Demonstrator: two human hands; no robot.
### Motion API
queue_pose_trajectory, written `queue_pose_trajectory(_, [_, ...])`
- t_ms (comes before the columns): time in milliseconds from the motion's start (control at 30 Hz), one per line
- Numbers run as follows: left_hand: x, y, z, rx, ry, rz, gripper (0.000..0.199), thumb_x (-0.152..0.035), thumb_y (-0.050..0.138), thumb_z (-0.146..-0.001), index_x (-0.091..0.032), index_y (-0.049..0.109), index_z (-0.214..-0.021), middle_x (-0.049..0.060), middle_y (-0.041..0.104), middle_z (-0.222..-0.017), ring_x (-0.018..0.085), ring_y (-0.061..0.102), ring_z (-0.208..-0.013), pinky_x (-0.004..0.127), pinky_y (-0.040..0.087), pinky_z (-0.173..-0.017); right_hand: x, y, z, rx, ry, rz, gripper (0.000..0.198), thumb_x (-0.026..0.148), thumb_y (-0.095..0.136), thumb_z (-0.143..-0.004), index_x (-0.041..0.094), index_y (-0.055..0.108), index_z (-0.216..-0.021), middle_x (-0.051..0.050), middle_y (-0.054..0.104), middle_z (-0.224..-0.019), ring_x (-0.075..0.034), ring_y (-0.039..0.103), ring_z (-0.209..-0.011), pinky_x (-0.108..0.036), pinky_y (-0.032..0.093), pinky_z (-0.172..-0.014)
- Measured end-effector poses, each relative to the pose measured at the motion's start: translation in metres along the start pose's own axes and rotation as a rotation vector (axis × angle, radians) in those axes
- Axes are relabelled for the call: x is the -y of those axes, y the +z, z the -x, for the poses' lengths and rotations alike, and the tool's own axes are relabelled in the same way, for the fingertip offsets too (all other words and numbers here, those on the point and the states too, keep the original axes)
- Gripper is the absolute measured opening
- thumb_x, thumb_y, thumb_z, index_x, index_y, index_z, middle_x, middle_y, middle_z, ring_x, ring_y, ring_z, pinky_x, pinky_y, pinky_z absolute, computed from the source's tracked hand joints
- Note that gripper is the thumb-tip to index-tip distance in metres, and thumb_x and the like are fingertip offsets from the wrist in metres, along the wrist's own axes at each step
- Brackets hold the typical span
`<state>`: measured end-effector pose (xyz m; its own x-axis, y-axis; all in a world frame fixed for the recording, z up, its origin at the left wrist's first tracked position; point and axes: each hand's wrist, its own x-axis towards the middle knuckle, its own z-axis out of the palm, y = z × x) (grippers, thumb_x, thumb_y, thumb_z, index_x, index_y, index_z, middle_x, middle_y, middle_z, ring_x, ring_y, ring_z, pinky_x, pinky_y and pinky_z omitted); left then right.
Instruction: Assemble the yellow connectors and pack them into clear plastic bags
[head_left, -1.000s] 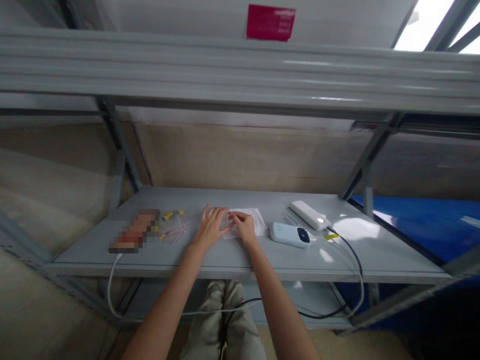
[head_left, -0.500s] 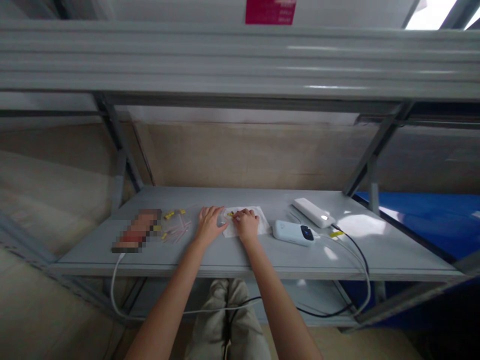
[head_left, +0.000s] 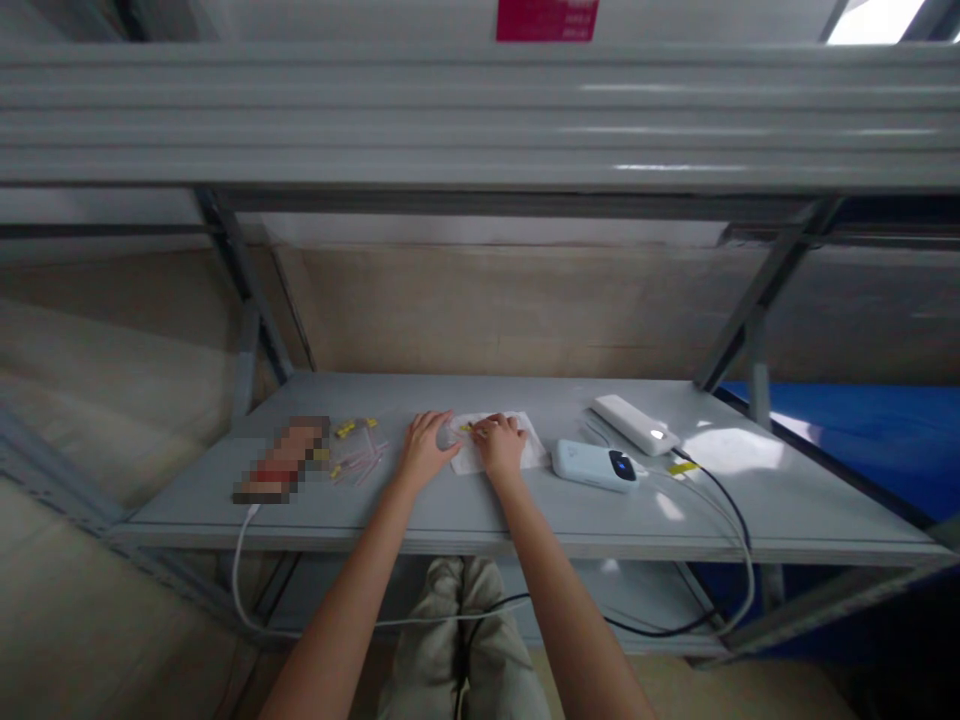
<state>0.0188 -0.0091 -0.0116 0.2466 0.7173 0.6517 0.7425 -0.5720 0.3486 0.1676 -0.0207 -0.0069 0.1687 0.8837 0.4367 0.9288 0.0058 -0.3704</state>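
Note:
A white, tissue-like sheet (head_left: 534, 456) lies flat on the grey shelf. On the sheet's left part is a small yellow piece (head_left: 466, 427), too small to name closely. My right hand (head_left: 501, 446) rests over the sheet, its bent fingers closed at the yellow piece and partly hiding it. Beside the sheet's left edge, my left hand (head_left: 424, 450) lies with thumb and fingers apart in a curve. Something thin and clear shows between the two hands; its kind is unclear.
Left of my hands lie several clear, thin strips (head_left: 361, 462) and small yellow pieces (head_left: 346, 429). A pixelated phone-like object (head_left: 281, 460) has a white cable. On the right are a light blue power bank (head_left: 589, 464) and a white power bank (head_left: 630, 422) with cables. A thick beam (head_left: 480, 120) crosses above.
The whole view has shifted slightly, so everything appears a little further right. Both hands keep nearly the same pose at the sheet.

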Motion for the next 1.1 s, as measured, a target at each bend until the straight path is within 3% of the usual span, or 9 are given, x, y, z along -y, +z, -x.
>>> queue_pose_trajectory(167, [0.003, 0.002, 0.000, 0.010, -0.008, -0.029, 0.047, -0.028, 0.067, -0.067, -0.020, 0.053, -0.111, 0.007, 0.059, -0.106, 0.022, 0.051, -0.100, 0.037, 0.041, -0.088, 0.000, 0.001, -0.001, -0.006, -0.011, 0.010, 0.017, 0.025, 0.053, -0.082, 0.023, 0.069, -0.084, -0.008, 0.062, -0.096, -0.023, 0.047, -0.097, -0.033, 0.029, -0.076])
queue_pose_trajectory(400, [0.005, 0.004, 0.001, 0.033, -0.023, -0.045, 0.046, -0.029, 0.067, -0.068, -0.021, 0.054, -0.111, 0.007, 0.060, -0.106, 0.023, 0.052, -0.100, 0.038, 0.041, -0.088, 0.001, -0.005, -0.005, 0.084, -0.093, -0.281, 0.023, 0.036, 0.048, -0.084, 0.029, 0.070, -0.088, -0.001, 0.064, -0.100, -0.018, 0.051, -0.095, -0.027, 0.033, -0.073])
queue_pose_trajectory(700, [0.005, 0.001, -0.001, -0.006, -0.068, -0.037, 0.044, -0.030, 0.067, -0.069, -0.020, 0.055, -0.109, 0.007, 0.060, -0.104, 0.023, 0.052, -0.099, 0.037, 0.041, -0.087, 0.000, 0.004, -0.001, 0.008, 0.008, -0.004, 0.026, 0.027, 0.047, -0.085, 0.029, 0.063, -0.106, -0.006, 0.057, -0.113, -0.023, 0.044, -0.102, -0.033, 0.029, -0.076])
queue_pose_trajectory(900, [0.009, 0.005, 0.000, 0.020, -0.061, -0.019, 0.043, -0.028, 0.067, -0.068, -0.019, 0.055, -0.108, 0.007, 0.060, -0.105, 0.023, 0.053, -0.100, 0.037, 0.041, -0.088, 0.005, 0.003, -0.010, 0.036, -0.125, 0.115, 0.022, 0.026, 0.047, -0.085, 0.022, 0.068, -0.092, -0.011, 0.058, -0.107, -0.025, 0.043, -0.100, -0.037, 0.026, -0.078])
queue_pose_trajectory(1100, [0.008, 0.003, -0.002, 0.019, -0.068, -0.008, 0.042, -0.028, 0.068, -0.068, -0.018, 0.056, -0.107, 0.007, 0.061, -0.104, 0.022, 0.053, -0.098, 0.037, 0.043, -0.087, 0.000, 0.003, -0.021, 0.031, -0.082, 0.070, 0.022, 0.027, 0.048, -0.084, 0.021, 0.070, -0.084, -0.010, 0.062, -0.097, -0.024, 0.046, -0.096, -0.037, 0.026, -0.077])
